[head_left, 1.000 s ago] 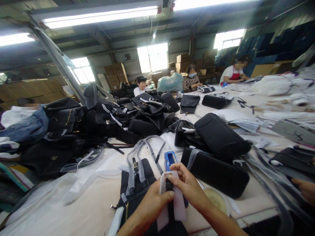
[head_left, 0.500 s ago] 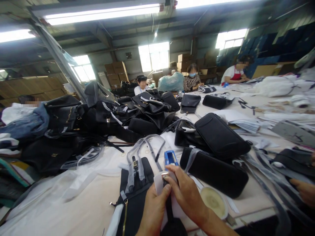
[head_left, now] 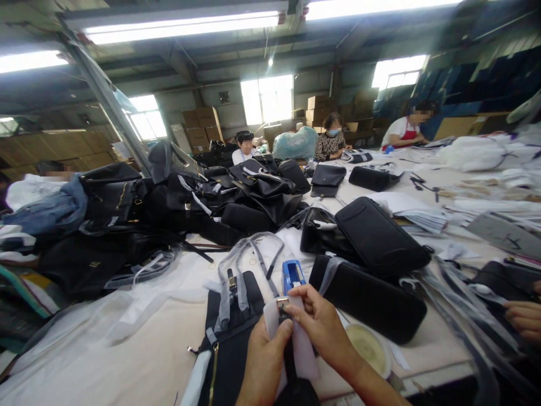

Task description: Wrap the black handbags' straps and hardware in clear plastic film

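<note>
My left hand (head_left: 268,352) is closed around a black strap (head_left: 289,358) with a metal buckle (head_left: 282,304) at its upper end. A white wrapping sheet (head_left: 305,355) lies behind the strap and sticks out on both sides. The fingers of my right hand (head_left: 323,321) pinch at the buckle and the sheet's upper edge. Just beyond my fingertips stands a blue tape dispenser (head_left: 291,272). Left of my hands lies a black bag (head_left: 234,338) with a gold zip, its straps wrapped in clear plastic.
Black cases (head_left: 367,299) lie on the right, next to a round pale dish (head_left: 368,348). A heap of black bags (head_left: 253,192) covers the table's far side. Another person's hand (head_left: 524,318) is at the right edge. Co-workers (head_left: 332,141) sit across the table.
My right fingers have lifted and shifted slightly right, so more of the buckle shows. The white sheet is more visible right of the strap. The other person's hand at right has moved up.
</note>
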Demonstrator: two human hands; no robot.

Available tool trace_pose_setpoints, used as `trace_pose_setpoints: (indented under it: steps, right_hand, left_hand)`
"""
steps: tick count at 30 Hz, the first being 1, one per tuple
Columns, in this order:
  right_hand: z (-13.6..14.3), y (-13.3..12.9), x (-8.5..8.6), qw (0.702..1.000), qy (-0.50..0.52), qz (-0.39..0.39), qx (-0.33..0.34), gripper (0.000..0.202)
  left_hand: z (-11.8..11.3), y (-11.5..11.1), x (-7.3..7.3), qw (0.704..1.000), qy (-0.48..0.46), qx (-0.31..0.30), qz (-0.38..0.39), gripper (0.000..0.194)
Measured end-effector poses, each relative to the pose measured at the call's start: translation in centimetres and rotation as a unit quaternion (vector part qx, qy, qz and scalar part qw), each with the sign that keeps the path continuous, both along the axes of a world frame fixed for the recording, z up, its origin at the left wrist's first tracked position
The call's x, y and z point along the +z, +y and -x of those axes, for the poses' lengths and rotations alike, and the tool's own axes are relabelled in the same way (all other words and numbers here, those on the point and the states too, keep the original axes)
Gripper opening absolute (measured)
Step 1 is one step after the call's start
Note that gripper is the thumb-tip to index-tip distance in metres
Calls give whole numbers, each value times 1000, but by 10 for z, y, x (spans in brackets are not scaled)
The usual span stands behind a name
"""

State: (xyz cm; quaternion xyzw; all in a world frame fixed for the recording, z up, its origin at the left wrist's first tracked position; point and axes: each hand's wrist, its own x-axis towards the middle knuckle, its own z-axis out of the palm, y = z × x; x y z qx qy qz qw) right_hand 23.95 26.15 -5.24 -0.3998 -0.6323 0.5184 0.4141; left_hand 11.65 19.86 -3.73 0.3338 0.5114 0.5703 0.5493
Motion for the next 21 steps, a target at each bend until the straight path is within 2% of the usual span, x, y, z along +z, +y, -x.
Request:
trace_pose_setpoints:
  steps: [5,10,13,16,19,21]
  right_hand:
    - [2,4,4,1000,-6,5,17,19]
    - [2,5,7,999,-32,-17,6,20]
    - [-2,8,2,996,55,54,50,32]
    - [-7,12,-3,973,161,147,77,45]
    - [-10,13,-4,973,155,146,91,46]
    - [-9,12,-1,972,130,148,129,42]
  left_hand:
    - [2,3,7,1000,-9,-18,9,38]
    - [3,6,10,1000,-1,-16,8,35]
    - [3,5,8,1000,-10,-15,15,38]
    - [4,4,6,999,-34,-20,12,40]
    - [3,4,2,997,-71,-10,9,37]
    - [2,4,-1,996,-91,-2,15,38]
